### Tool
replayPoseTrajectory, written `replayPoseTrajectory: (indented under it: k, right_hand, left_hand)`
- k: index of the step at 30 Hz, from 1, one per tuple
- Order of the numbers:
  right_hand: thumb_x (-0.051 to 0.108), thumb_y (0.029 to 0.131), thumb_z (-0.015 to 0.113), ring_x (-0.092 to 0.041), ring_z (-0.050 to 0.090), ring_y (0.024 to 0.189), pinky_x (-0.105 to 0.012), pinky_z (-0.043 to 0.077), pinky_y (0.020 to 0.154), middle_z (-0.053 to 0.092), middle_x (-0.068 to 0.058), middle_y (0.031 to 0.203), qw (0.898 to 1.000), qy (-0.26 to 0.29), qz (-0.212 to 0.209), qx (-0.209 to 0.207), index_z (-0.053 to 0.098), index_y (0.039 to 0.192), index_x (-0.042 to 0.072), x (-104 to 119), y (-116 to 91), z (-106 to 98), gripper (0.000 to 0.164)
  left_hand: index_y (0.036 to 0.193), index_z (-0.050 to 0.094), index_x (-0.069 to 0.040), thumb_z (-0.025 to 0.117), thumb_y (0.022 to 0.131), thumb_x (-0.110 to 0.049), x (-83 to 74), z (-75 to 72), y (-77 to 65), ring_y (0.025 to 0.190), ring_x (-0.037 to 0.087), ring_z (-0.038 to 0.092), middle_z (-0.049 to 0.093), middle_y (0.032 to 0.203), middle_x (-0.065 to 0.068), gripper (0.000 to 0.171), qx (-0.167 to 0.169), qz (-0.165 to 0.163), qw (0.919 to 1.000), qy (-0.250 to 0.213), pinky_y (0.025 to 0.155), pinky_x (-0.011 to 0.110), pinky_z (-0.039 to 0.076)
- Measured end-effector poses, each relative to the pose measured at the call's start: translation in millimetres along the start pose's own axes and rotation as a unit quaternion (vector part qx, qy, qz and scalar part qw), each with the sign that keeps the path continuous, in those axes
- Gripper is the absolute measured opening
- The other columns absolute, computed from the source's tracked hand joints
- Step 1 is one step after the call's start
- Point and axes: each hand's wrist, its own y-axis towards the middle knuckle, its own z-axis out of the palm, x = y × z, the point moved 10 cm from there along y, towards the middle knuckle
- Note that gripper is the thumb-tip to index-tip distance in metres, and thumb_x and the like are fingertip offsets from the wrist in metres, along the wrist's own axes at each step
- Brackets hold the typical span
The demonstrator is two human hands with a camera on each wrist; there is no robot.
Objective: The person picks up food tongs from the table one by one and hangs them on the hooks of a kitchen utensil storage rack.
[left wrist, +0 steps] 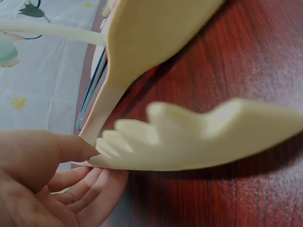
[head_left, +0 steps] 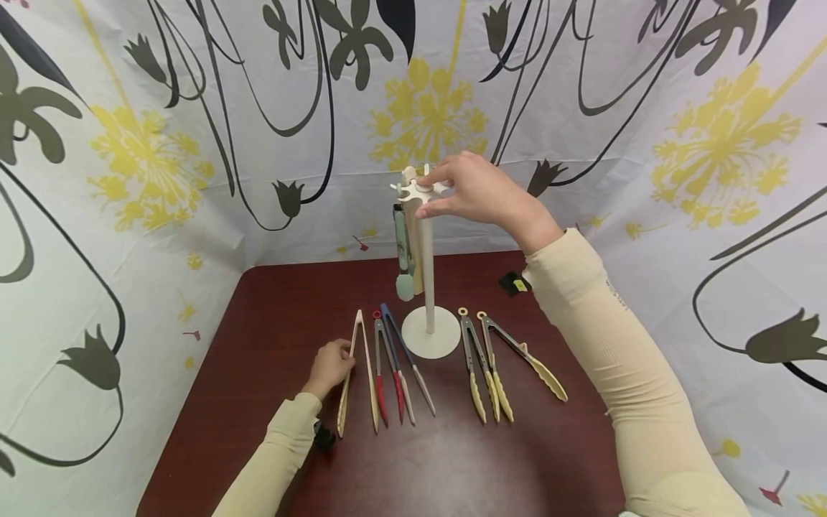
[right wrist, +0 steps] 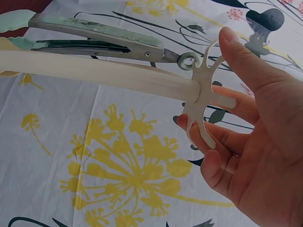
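My left hand (head_left: 332, 368) pinches one arm of the cream tongs (left wrist: 199, 146) between thumb and fingers, at the table's left. The tongs lie spread, one scalloped tip toward me and the other arm farther off. At the top of the white utensil stand (head_left: 429, 273), my right hand (head_left: 481, 188) grips the ring of curved hooks (right wrist: 202, 80), its thumb on one hook and fingers curled about others. Green-tipped tongs (right wrist: 99, 40) hang by their loop from a hook. Beside the pole another beige utensil (head_left: 414, 251) hangs, partly hidden by it.
Red-tipped tongs (head_left: 381, 373) and blue-handled tongs (head_left: 407, 352) lie left of the stand's round base (head_left: 446, 345). To its right are two pairs of yellow-tipped tongs, one narrow (head_left: 474, 366), one spread wide (head_left: 517, 348). Patterned cloth (head_left: 291, 237) surrounds the dark red table (head_left: 491, 467).
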Motion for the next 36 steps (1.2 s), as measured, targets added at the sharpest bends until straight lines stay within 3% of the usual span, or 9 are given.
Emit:
replayPoseTrajectory:
  k: [4,6,10,13,18,22,32,36]
  right_hand:
    - [0.052,0.082,0.074,-0.028,0.051,0.127,-0.043,0.02,0.126,0.065,-0.005,0.132,1.0,-0.006,0.0,-0.008,0.066,0.132,0.02,-1,0,-1,0.06]
    - [0.054,0.081,0.074,-0.028,0.05,0.124,-0.044,0.024,0.124,0.064,-0.006,0.132,1.0,-0.01,0.002,-0.011,0.066,0.131,0.021,-2,0,0,0.061]
    - [0.056,0.08,0.074,-0.027,0.045,0.116,-0.044,0.039,0.108,0.063,-0.008,0.131,1.0,-0.014,0.007,-0.019,0.066,0.13,0.023,-2,-1,-1,0.061]
    - [0.057,0.079,0.074,-0.025,0.044,0.111,-0.042,0.043,0.096,0.063,-0.008,0.13,1.0,-0.015,0.005,-0.027,0.067,0.13,0.023,-2,-2,-1,0.062]
    - [0.057,0.079,0.074,-0.025,0.043,0.109,-0.041,0.043,0.092,0.064,-0.008,0.126,0.999,-0.018,-0.005,-0.04,0.067,0.13,0.024,0,-3,-2,0.061]
    - [0.057,0.08,0.074,-0.025,0.047,0.109,-0.042,0.044,0.095,0.063,-0.006,0.122,0.999,-0.02,-0.007,-0.037,0.066,0.131,0.024,0,-4,-1,0.061]
    - [0.058,0.087,0.067,-0.023,0.046,0.109,-0.042,0.044,0.091,0.058,-0.004,0.121,1.0,-0.025,-0.001,0.003,0.061,0.136,0.028,-6,-4,1,0.058]
    - [0.059,0.087,0.067,-0.023,0.044,0.107,-0.041,0.043,0.089,0.057,-0.004,0.119,1.0,-0.018,-0.004,0.004,0.061,0.137,0.028,-6,-4,1,0.058]
  left_hand:
    - [0.122,0.063,0.008,0.065,0.086,-0.003,3.1,-0.6,0.7,0.066,0.021,0.066,0.073,0.087,0.019,0.037,0.006,-0.004,0.9991,-0.041,0.058,0.031,0.052]
    - [0.123,0.063,0.008,0.065,0.088,-0.004,4.4,-0.9,0.6,0.065,0.019,0.065,0.072,0.087,0.019,0.037,0.01,-0.011,0.9982,-0.058,0.057,0.029,0.05]
    - [0.125,0.062,0.007,0.066,0.088,-0.003,4.8,-2.3,-0.2,0.063,0.017,0.063,0.07,0.088,0.02,0.038,0.019,-0.02,0.9954,-0.092,0.056,0.028,0.05]
    - [0.124,0.062,0.006,0.067,0.087,-0.002,4.9,-4.9,-0.2,0.065,0.02,0.066,0.07,0.092,0.022,0.038,0.014,-0.022,0.9934,-0.112,0.057,0.029,0.052]
    - [0.121,0.064,0.005,0.067,0.087,-0.004,4.5,-11.5,1.8,0.076,0.029,0.073,0.073,0.098,0.025,0.035,-0.011,-0.021,0.9909,-0.133,0.061,0.031,0.057]
    - [0.123,0.062,0.006,0.067,0.088,-0.003,1.6,-14.1,2.0,0.078,0.037,0.074,0.072,0.1,0.027,0.036,-0.012,-0.024,0.9852,-0.17,0.06,0.031,0.059]
    - [0.127,0.059,0.005,0.065,0.087,0.004,-20.4,-41.4,-1.8,0.086,0.046,0.071,0.071,0.105,0.03,0.041,-0.033,-0.006,0.9752,-0.219,0.057,0.027,0.058]
    - [0.128,0.06,0.002,0.066,0.086,0.005,-31.5,-52.9,-2.2,0.087,0.04,0.073,0.071,0.107,0.029,0.043,-0.039,0.004,0.9736,-0.225,0.062,0.025,0.058]
